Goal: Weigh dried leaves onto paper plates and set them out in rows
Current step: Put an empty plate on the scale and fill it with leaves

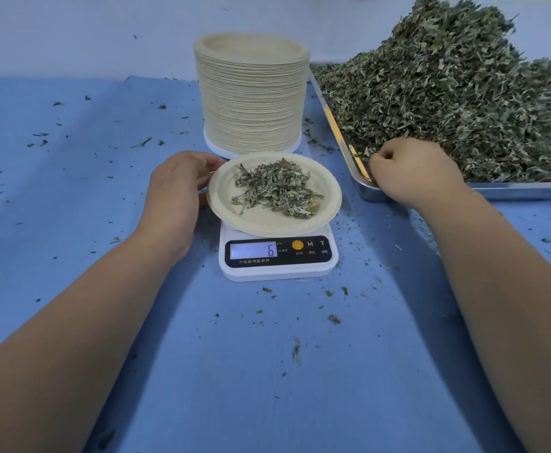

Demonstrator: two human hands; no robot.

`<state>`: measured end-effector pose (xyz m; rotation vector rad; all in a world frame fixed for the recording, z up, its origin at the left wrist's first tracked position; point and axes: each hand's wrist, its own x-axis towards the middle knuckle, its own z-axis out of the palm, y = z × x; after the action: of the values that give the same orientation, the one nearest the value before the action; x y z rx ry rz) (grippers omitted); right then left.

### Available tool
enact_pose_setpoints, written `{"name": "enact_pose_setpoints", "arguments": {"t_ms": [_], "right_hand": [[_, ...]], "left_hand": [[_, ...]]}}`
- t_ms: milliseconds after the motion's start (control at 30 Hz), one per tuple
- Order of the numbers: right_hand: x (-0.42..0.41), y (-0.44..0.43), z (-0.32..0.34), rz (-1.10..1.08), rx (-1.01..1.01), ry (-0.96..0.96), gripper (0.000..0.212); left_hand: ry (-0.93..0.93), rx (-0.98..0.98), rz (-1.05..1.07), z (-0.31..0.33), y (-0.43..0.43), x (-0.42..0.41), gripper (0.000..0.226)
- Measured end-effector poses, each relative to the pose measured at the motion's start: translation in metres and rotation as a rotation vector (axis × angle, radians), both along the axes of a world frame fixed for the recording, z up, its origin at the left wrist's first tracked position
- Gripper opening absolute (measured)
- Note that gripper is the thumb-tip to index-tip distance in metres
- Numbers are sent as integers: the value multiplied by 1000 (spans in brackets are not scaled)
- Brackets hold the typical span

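Fingers (209, 162) of my left hand (176, 188) curl onto the left rim of the round beige paper plate (261, 220), holding it lightly. Fingers (382, 158) of my right hand (415, 171) are balled tight at the heap's edge, and I can't tell if any leaf is inside them.

Nearest me: blue table cover (267, 387) w/ stray leaf crumbs (297, 349). Next, the white digital kitchen scale (277, 269), display showing 6. The plate sits on it, overhanging all round, w/ a small pile of dried green leaves (277, 189) approx in its middle. Just behind stands the tall stack of beige paper plates (251, 99). Far right is the shiny steel tray (513, 188), loaded w/ a big heap of dried green leaves (447, 103). My right hand rests at the tray's near-left corner. No filled plates laid out in view.

Step, as I judge it: weighing, prob at the top-up or check stage. The target wt isn't shown anywhere, so I can't say if 6 is enough. My left hand touching the rim may skew the number, so it should let go before I trust the reading.

Next move: if short, a small pinch from the heap dropped mid-plate. If it's right, lift the plate level by the rim so nothing slides off, and set it on the open cover to the left to begin a row. Then a fresh plate off the stack.
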<state>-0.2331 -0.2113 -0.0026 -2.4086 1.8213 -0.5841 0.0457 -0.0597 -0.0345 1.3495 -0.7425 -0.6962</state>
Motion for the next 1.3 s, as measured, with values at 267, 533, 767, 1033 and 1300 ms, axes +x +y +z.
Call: {"name": "enact_pose_setpoints", "arguments": {"t_ms": [267,533,767,1033,1300], "right_hand": [[-1,5,2,-79,-141,-99,30],[-8,-5,9,-287,183,137,51],[-10,-5,8,-234,149,104,47],[-29,-8,12,-347,79,144,49],[-28,-15,11,-173,194,134,49]], "left_hand": [[27,-15,-5,1,2,-1,30],[0,-10,4,-2,0,0,29],[3,-6,16,-3,-1,1,29],[0,-6,-2,-3,-2,1,34],[-27,-14,8,-4,-2,0,32]]}}
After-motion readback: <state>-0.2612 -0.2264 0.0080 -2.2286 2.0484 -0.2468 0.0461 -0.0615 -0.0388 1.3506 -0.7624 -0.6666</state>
